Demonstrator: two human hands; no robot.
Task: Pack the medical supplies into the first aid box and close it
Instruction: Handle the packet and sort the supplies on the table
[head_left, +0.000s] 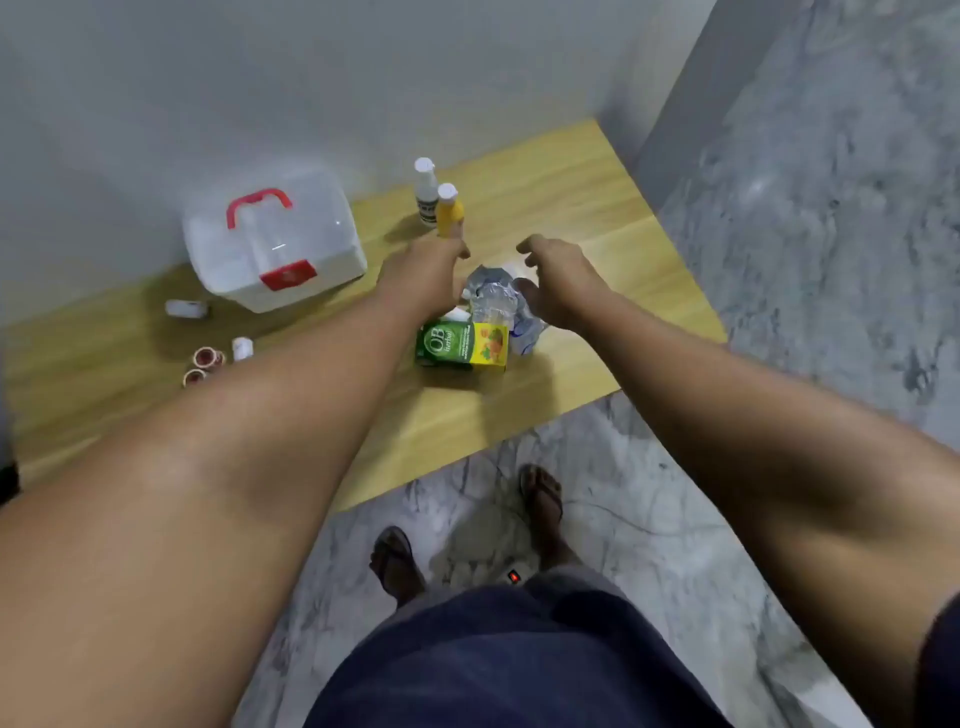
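A white translucent first aid box (272, 241) with a red handle and red latch stands shut at the back left of the wooden table (545, 405). My left hand (423, 275) and my right hand (558, 283) hover with spread fingers on either side of a crinkled clear plastic packet (493, 296). In front of the packet lies a green and yellow carton (461, 345). A yellow bottle (449, 210) and a white bottle (426, 192) stand upright just beyond my left hand. Neither hand holds anything.
Left of my left forearm lie a small white tube (186, 308), a small white bottle (242, 348) and two red-centred tape rolls (204, 364). A grey wall runs behind the table. The marble floor (805, 208) lies to the right and below, with my feet near the table's edge.
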